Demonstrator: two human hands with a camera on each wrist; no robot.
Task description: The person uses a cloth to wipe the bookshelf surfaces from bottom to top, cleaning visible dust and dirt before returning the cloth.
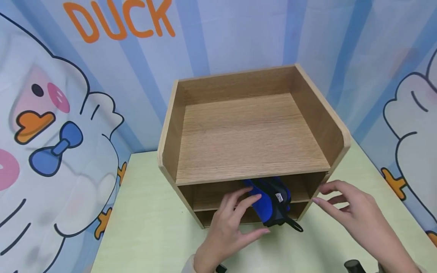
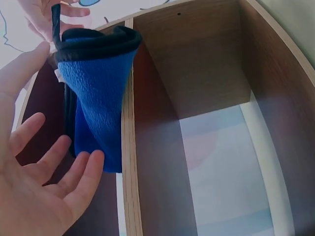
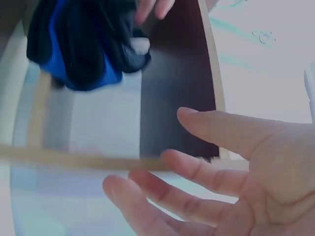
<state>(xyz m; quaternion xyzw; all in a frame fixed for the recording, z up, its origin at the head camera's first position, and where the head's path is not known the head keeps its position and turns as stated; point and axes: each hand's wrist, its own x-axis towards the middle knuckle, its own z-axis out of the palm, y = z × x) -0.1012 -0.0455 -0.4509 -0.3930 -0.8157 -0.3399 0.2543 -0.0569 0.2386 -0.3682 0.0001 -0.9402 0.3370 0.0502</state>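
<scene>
A folded blue fleece cloth with black edging, a black loop and a white label sticks out of the middle level of the wooden shelf unit. In the left wrist view the same blue cloth lies against the shelf board. My left hand is beside its left side, fingers spread and fingertips right at the blue fabric, thumb apart below. Just off the unit's right front edge, my right hand hovers with loosely bent fingers and holds nothing. The cloth's back end is hidden under the top board.
The unit stands on a pale green table. Behind it hangs a blue striped curtain with duck drawings. A black cylindrical object shows at the bottom right, near the right wrist. Below the cloth runs a lower compartment.
</scene>
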